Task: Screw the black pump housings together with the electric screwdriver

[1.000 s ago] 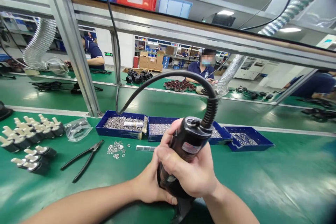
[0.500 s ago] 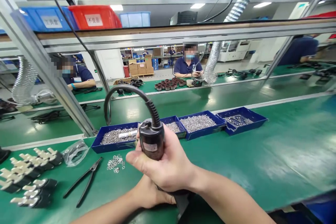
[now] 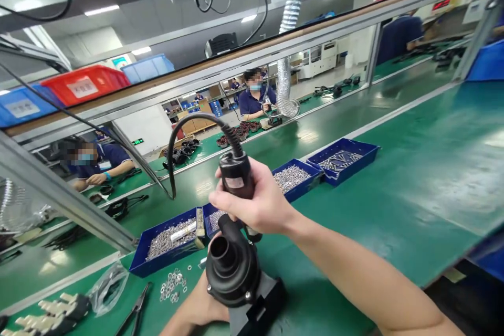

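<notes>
My right hand point(image 3: 268, 199) is wrapped around the black body of a corded electric screwdriver point(image 3: 236, 176), its cable looping up and to the left. The tool's lower end is just behind a black pump point(image 3: 232, 268); I cannot tell whether it touches a screw. The pump has a round housing with two pipe stubs and silver screws at its rim, on a grey-black base. Around its left side, my left hand point(image 3: 207, 299) grips it, fingers mostly hidden. Small metal washers point(image 3: 171, 284) lie to the left, near black-handled pliers point(image 3: 136, 310).
Blue trays of screws stand behind my hands: a left tray point(image 3: 136, 252), one partly hidden, and a right tray point(image 3: 368, 155). A plastic bag point(image 3: 108, 286) and pale-pronged parts point(image 3: 51, 315) lie at left. Co-workers sit across the metal frame point(image 3: 59, 194).
The view has tilted and turned. My right hand with the screwdriver has lifted off to the pump's far right side, and the pump, hidden before, now shows in my left hand.
</notes>
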A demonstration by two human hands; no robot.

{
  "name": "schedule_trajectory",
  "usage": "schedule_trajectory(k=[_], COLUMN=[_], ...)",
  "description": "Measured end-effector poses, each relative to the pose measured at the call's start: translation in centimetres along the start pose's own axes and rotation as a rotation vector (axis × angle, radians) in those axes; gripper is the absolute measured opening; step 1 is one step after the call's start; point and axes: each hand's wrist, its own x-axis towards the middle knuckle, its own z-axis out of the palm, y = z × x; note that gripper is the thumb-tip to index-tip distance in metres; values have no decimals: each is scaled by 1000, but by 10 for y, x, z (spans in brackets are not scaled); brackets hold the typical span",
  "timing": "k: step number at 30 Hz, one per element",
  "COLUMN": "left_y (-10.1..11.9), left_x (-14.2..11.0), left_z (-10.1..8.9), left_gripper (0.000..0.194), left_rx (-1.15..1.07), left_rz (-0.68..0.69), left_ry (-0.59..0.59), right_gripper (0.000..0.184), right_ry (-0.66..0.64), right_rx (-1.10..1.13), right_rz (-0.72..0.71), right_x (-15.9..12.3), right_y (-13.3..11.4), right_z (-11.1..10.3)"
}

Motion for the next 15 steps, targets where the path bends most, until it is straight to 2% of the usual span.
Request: schedule_trajectory(k=[7,9,15], left_y=[1,1,-16], left_x=[-2,-2,-5], left_z=[-7,-10,-19], left_gripper=[79,74,79], left_rx=[239,275,324], left_rz=[-108,-108,-105], left_ry=[-113,-113,-93], right_gripper=[33,33,36], right_ry=[-24,-47,-93], right_rx=[-15,-10,-33], right_rz=[-17,-2,44], right_x=[11,11,10], right_y=[17,17,16], right_z=[-5,-4,-4])
